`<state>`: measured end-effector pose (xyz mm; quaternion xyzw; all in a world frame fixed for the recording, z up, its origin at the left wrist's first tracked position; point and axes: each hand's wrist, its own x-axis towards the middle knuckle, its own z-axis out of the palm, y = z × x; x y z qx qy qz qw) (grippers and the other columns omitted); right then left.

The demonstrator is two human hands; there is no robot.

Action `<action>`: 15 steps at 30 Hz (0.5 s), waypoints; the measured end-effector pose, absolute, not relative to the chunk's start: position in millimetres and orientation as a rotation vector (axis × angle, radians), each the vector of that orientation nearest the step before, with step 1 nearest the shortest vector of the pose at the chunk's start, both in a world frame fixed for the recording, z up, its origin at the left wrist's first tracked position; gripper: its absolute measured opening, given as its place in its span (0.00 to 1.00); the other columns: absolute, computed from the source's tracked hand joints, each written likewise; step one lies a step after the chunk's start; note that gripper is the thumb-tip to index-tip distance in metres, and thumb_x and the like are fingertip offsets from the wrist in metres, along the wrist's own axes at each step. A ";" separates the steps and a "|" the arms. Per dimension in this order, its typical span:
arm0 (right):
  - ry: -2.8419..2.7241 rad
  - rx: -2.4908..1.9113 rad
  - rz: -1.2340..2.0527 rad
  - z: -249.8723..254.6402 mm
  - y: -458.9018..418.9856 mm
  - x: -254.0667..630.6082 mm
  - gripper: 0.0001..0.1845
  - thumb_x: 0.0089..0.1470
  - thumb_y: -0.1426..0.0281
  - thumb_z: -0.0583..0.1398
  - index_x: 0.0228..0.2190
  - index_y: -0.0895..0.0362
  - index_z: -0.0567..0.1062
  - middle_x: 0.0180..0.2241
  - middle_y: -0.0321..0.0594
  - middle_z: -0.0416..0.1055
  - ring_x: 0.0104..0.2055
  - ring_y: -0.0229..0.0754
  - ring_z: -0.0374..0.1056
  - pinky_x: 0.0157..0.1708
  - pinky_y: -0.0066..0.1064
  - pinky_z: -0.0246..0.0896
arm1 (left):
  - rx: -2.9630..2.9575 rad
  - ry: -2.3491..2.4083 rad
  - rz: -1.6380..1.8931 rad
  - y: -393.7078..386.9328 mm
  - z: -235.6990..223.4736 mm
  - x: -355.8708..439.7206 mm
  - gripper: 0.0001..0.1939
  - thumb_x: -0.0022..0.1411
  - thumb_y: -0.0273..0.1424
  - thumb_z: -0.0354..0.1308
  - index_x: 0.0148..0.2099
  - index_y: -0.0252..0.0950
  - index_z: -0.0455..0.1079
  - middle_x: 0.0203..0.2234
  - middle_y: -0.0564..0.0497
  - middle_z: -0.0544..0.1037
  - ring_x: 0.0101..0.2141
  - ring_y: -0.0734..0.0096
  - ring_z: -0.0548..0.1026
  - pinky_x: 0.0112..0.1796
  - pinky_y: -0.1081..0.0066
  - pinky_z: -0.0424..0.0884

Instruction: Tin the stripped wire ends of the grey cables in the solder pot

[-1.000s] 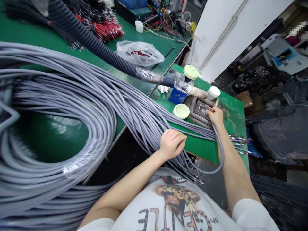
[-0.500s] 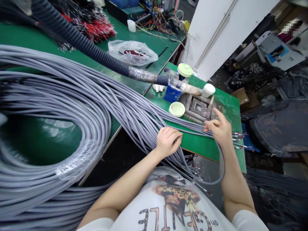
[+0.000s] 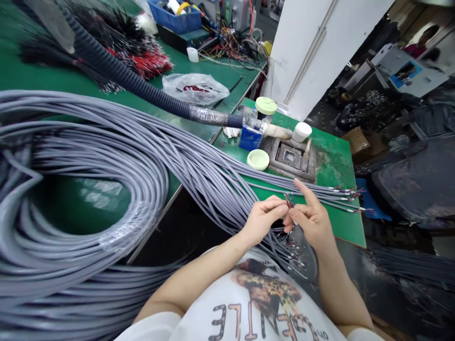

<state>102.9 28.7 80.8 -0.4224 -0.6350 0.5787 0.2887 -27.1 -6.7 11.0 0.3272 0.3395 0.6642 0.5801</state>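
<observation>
**What does the frame show?**

A worker's two bare hands raised over the near edge of a green bench, at the stripped end of a grey cable. Its fine red and blue conductors fan upward between the hands.

**And the hands themselves?**

The left hand pinches the cable just below the conductors, between thumb and fingertips. On the right hand, the index finger stands raised and the other fingers curl in toward the wires. Whether they grip the wires, the frame cannot say.

**What lies closest to them?**

A heavy coil of grey cables fills the left of the frame, its strands fanning across the bench just behind the hands. Their stripped ends reach toward the bench's right edge.

**And farther back?**

A square metal fixture sits on the bench, beside a pale green lid, a white cap and a blue box. Black corrugated conduit runs in from the top left, ending in a foil-wrapped section near the box. On the long bench behind lie a plastic bag and bundles of red and black wires.
</observation>
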 end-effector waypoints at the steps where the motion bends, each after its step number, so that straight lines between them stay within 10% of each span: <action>1: -1.696 -1.128 1.554 79.8 27.8 103.7 0.39 0.55 0.64 0.61 0.64 0.52 0.52 0.21 0.30 0.74 0.20 0.37 0.70 0.24 0.29 0.68 | 0.727 0.781 1.554 -7.3 11.2 -25.9 0.11 0.58 0.38 0.63 0.29 0.35 0.77 0.28 0.51 0.71 0.33 0.71 0.70 0.39 0.68 0.67; 15: -1.659 -1.169 1.615 74.3 27.3 101.8 0.40 0.51 0.65 0.64 0.62 0.53 0.55 0.20 0.29 0.74 0.19 0.37 0.70 0.23 0.29 0.67 | 0.427 0.757 1.616 -10.3 8.6 -23.6 0.10 0.51 0.34 0.68 0.32 0.34 0.73 0.27 0.54 0.75 0.28 0.78 0.70 0.33 0.75 0.68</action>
